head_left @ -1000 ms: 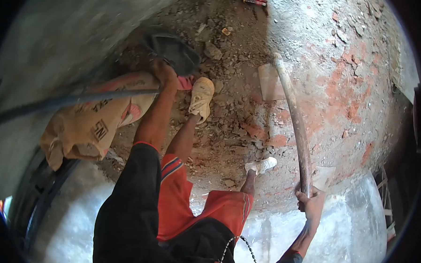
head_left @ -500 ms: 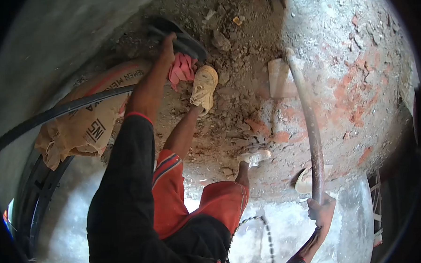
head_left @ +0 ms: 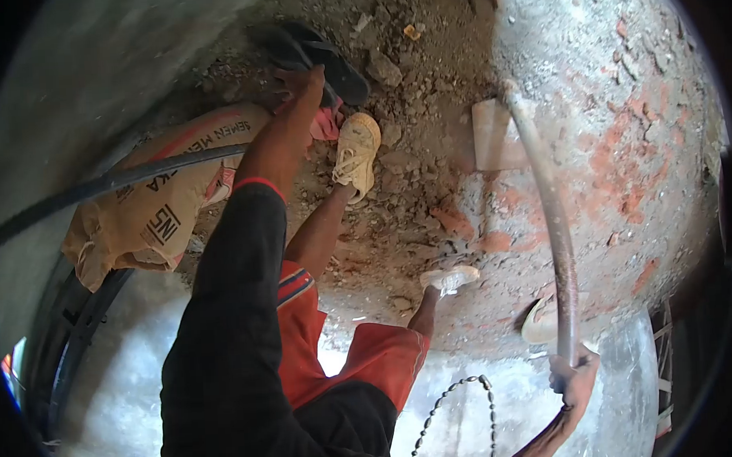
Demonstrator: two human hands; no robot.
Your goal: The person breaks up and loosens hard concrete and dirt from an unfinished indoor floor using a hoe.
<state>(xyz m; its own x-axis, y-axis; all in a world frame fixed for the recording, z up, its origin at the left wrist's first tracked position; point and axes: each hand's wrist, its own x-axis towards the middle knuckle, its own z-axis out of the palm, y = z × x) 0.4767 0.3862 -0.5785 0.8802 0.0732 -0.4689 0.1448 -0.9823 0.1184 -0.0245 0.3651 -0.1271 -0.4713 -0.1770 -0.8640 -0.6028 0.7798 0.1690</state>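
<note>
My left hand [head_left: 304, 84] reaches down by the wall, closed at the edge of a dark flip-flop [head_left: 280, 46] blurred by motion; its fingers are partly hidden. A second dark flip-flop [head_left: 344, 74] lies against it, just beyond the hand. Under the wrist is a crumpled pink cloth [head_left: 325, 122]. My right hand [head_left: 578, 374] wraps round the lower end of a long hoe handle [head_left: 555, 220]. The handle's far end rests at the rubble, beside the flat rectangular hoe blade [head_left: 493, 137].
A brown cement sack [head_left: 149, 209] lies along the wall, crossed by a black hose [head_left: 103, 184]. My dusty shoes, the left [head_left: 356, 151] and the right [head_left: 451, 279], stand on loose soil and stones. Broken brick [head_left: 495, 241] and a pale round object [head_left: 541, 320] lie rightward.
My left hand has shifted slightly right and down, and the two flip-flops now show more apart. The right hand keeps its grip on the hoe; the view has shifted a little.
</note>
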